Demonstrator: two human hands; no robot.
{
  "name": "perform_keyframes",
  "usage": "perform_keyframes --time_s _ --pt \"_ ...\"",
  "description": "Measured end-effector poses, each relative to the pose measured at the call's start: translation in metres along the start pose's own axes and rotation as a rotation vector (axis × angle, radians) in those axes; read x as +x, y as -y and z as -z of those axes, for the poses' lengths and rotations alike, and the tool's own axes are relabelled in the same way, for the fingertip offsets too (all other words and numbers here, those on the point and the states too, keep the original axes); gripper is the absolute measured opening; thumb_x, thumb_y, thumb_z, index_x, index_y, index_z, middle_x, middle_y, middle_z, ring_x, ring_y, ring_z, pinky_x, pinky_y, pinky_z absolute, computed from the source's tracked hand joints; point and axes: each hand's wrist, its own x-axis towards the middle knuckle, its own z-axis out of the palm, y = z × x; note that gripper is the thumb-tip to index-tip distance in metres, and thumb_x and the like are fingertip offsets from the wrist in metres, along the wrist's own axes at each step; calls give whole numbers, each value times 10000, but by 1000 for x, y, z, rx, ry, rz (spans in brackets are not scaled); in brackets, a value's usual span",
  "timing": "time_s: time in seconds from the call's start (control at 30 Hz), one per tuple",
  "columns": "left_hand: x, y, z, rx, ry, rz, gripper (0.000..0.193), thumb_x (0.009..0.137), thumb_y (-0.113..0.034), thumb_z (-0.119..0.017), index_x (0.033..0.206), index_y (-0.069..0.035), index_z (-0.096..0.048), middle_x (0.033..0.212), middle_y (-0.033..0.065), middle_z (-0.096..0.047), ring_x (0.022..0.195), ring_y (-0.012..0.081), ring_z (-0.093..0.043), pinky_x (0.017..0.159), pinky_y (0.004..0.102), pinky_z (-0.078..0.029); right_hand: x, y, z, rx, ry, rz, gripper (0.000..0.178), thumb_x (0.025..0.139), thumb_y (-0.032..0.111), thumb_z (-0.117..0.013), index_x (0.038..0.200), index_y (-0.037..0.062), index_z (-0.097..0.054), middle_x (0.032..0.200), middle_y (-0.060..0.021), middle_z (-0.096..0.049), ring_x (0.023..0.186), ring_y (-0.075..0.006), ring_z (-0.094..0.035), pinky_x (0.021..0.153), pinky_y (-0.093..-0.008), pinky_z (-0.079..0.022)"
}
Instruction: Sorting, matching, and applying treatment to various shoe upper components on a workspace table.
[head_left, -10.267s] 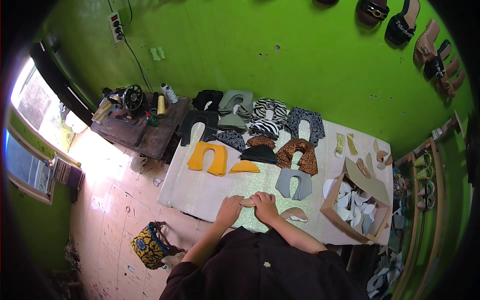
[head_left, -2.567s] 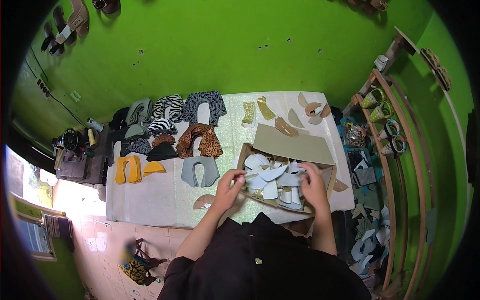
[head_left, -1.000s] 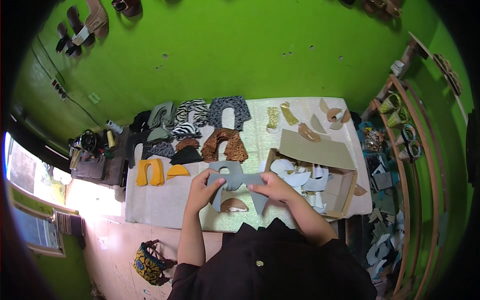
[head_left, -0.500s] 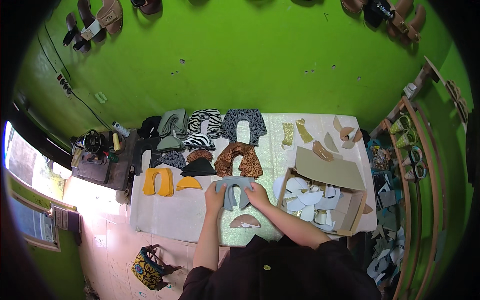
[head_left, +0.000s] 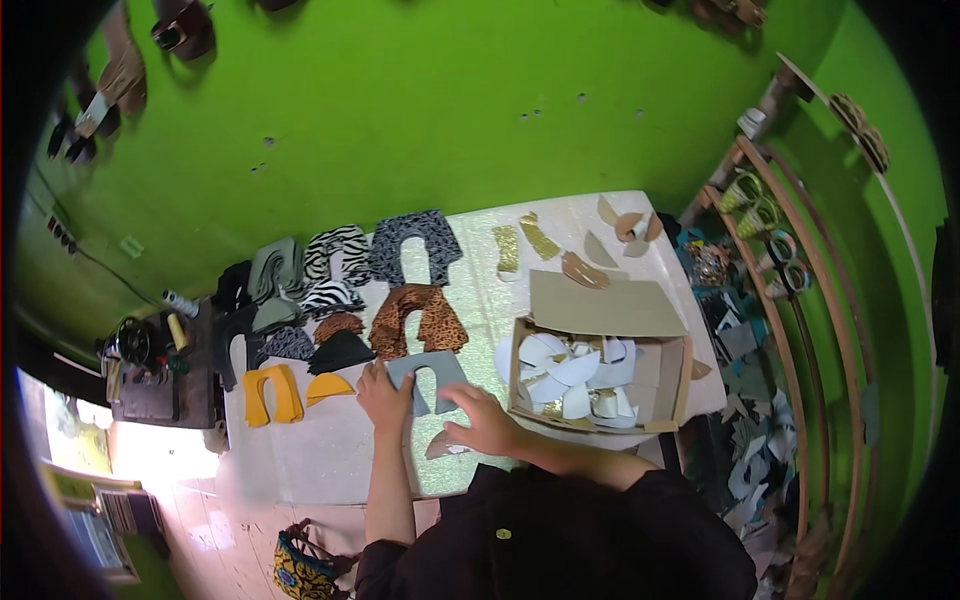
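A grey U-shaped cut piece [head_left: 428,372], apparently of fabric or leather, lies near the front of the table. My left hand [head_left: 385,398] grips its left edge, thumb on top. My right hand [head_left: 484,420] is off the piece, just beyond its lower right leg, with thumb and fingers apart and nothing in them. A brown half-moon piece [head_left: 438,445] lies below the grey one, partly hidden by my right hand. Just behind is a stack of leopard-print U-shaped pieces [head_left: 440,322]. Yellow half-moon pieces [head_left: 330,388] lie left of my left hand.
An open cardboard box [head_left: 655,395] with white offcuts stands on the right. Yellow U-shaped pieces [head_left: 272,395], zebra-print pieces [head_left: 325,250] and gold scraps [head_left: 507,250] lie around the white table [head_left: 310,460]. A sewing machine [head_left: 140,350] stands left; a wooden rack [head_left: 790,330] holds sandals right.
My right hand has let go of the grey piece and moved down and aside, its fingers opening. My left hand stays at the left edge. The whole view has shifted and tilted.
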Motion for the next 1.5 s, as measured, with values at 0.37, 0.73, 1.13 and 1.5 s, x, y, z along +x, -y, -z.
perform_keyframes --time_s 0.37,0.73,1.13,1.5 --pt "-22 -40 -6 -23 -13 139 561 800 -345 -584 1282 -91 -452 1358 194 -354 1256 355 -303 985 555 -211 -133 -123 186 -586 -579 -722 274 751 89 -587 1018 36 -554 963 -164 -597 861 -357 -585 741 -454 -462" --pt "-52 -85 23 -326 -119 -281 240 770 -154 -617 1000 -89 -616 1146 138 -524 1117 308 -438 961 422 -283 -120 -131 223 -268 -376 -679 163 730 139 -620 836 17 -605 828 -104 -610 707 -211 -585 656 -340 -462" --pt "-65 -157 63 -747 189 -505 222 786 -96 -621 996 -29 -599 1005 146 -584 997 309 -534 884 369 -405 -80 -5 245 412 -418 -336 152 770 -19 -585 898 32 -521 799 -30 -592 698 -55 -536 593 -201 -423" --pt "-60 -180 65 -794 369 -570 493 731 -205 -731 1132 9 -540 1114 136 -571 1047 253 -537 914 359 -397 -26 42 195 246 89 -35 322 853 70 -584 1167 15 -547 924 -55 -638 882 -97 -563 774 -264 -462"
